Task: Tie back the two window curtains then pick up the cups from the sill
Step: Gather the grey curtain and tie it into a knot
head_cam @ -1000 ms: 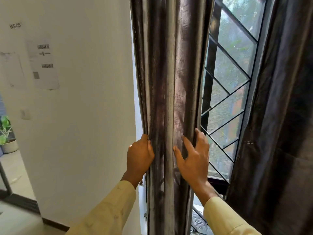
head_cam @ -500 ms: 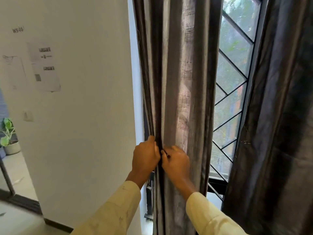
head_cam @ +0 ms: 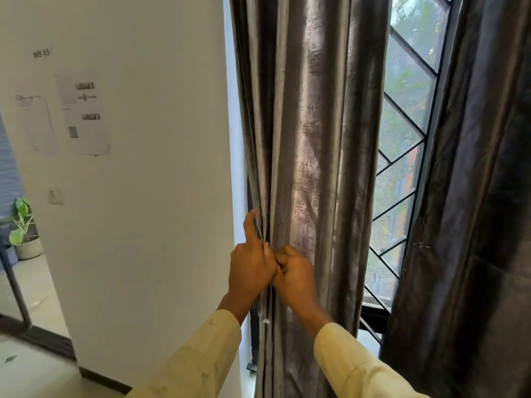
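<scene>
Grey, shiny fabric of the left curtain (head_cam: 310, 156) hangs gathered beside the white wall (head_cam: 149, 196), with the darker right curtain (head_cam: 471, 214) across the grilled window (head_cam: 402, 156). The left hand (head_cam: 251, 270) grips the gathered curtain's left edge, forefinger raised; the right hand (head_cam: 296, 278) pinches the folds just beside it, knuckles touching

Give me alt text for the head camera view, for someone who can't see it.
Both hands, left hand and right hand, meet at the left curtain, pinching its gathered folds beside a white wall. The right curtain hangs loose, with the window grille showing between them.
</scene>
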